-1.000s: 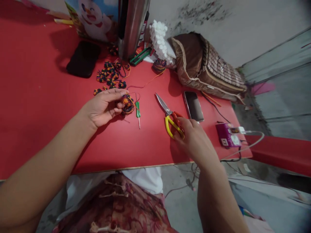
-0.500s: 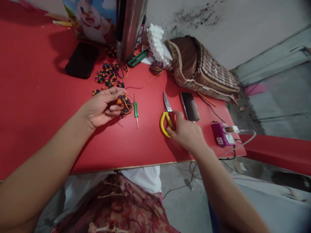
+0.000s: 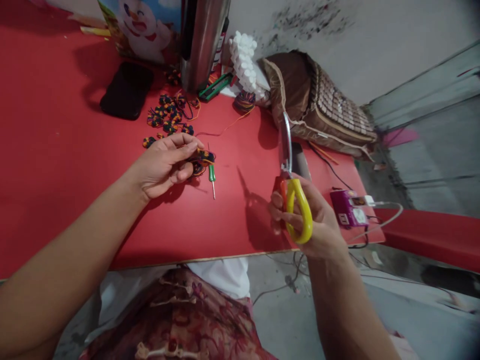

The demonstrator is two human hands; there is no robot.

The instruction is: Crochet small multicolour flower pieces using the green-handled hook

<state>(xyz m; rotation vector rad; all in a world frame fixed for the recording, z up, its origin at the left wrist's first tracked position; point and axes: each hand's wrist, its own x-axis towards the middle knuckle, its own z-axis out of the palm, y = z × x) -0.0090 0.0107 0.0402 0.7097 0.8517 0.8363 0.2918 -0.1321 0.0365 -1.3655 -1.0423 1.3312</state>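
Through a single head-worn camera I look forward and down, over the patterned clothing (image 3: 187,320) and across the red table (image 3: 225,227) to the wall (image 3: 367,55) at upper right, near yet wide enough to frame left hand (image 3: 165,167) and right hand (image 3: 318,207) together.

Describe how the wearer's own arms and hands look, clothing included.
The left hand and right hand are bare, with no gloves or jewellery visible; no sleeves show on the forearms. Below, a reddish patterned garment has pale, cord-like fastenings.
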